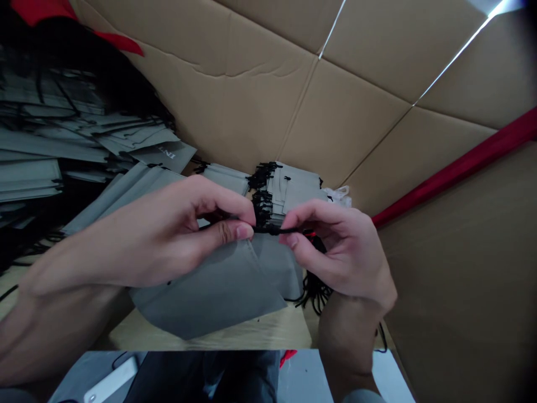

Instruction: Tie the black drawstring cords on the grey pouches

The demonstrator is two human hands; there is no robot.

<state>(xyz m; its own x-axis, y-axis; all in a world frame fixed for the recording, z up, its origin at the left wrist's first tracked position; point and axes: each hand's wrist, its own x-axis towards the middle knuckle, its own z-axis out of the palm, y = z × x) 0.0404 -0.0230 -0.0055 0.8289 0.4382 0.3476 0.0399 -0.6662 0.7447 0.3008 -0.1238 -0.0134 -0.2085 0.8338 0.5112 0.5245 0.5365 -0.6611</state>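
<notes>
While heaps of flat grey pouches (62, 145) rise to the far left of the left hand (168, 235), a neater stack of grey pouches (293, 187) with black cord ends sits just beyond both hands, close behind the fingertips. Black cord ends (262, 190) bunch along the near edge of that stack, so the spot where the hands meet lies right in front of them and is hard to separate from them. More loose black cords (314, 291) spill out under the right hand (339, 252), beside its wrist.

Both hands are nearly closed in pinches. The left hand presses thumb against forefinger on a thin black drawstring (277, 229), and the right hand pinches the same drawstring from the other side, its remaining fingers curled in. The drawstring runs short and taut between the two pinches. Below them hangs a grey fabric pouch (218, 285), its top edge gathered up at the fingertips and its body draping down onto the bench (251, 333), partly hidden by the left palm.

A pale wooden bench carries everything. Brown cardboard panels (335, 112) wall it in behind and to the right of the hands, and a red bar (461, 165) slants away beyond the right hand.
</notes>
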